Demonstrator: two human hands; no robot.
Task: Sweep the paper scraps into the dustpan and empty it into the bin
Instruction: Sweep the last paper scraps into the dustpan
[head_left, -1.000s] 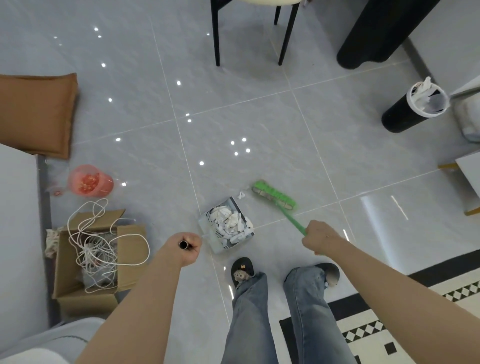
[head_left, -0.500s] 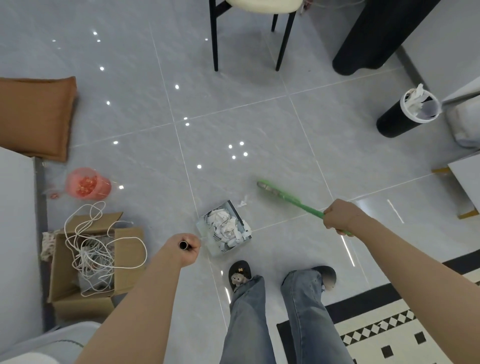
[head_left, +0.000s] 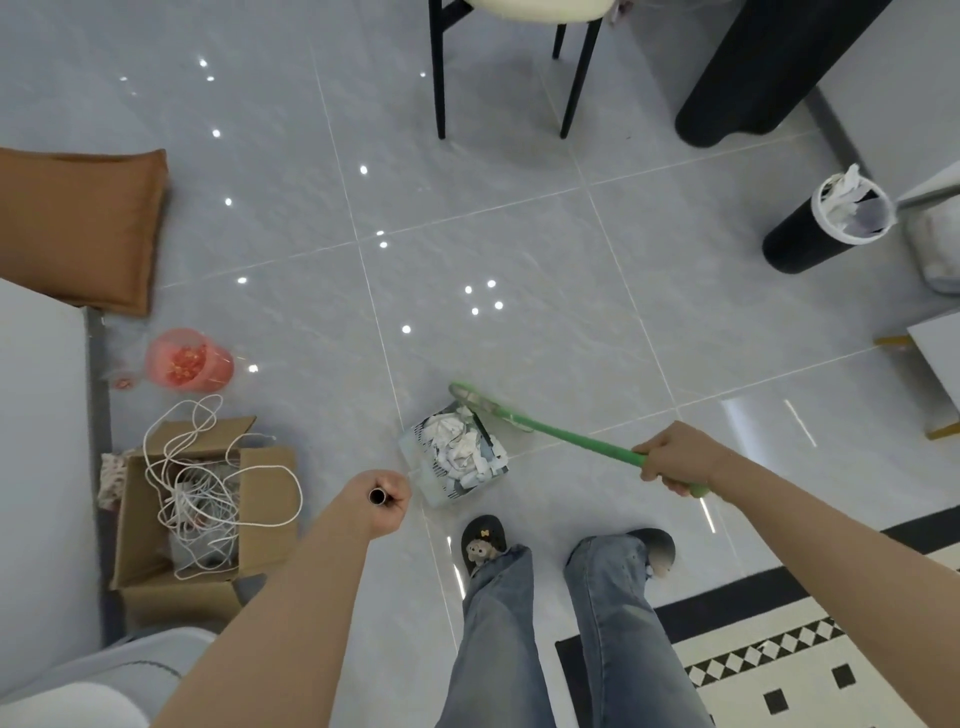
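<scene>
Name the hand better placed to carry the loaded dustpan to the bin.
Left. The left hand already grips the dustpan handle; the right hand holds the broom.

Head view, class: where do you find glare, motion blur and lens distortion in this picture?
Head view: ceiling lights glint as small white spots on the glossy floor tiles, with streaks of glare near the right hand; the green broom head is smeared by motion blur; the wide-angle lens bends grout lines and tilts the bin towards the edge.
</scene>
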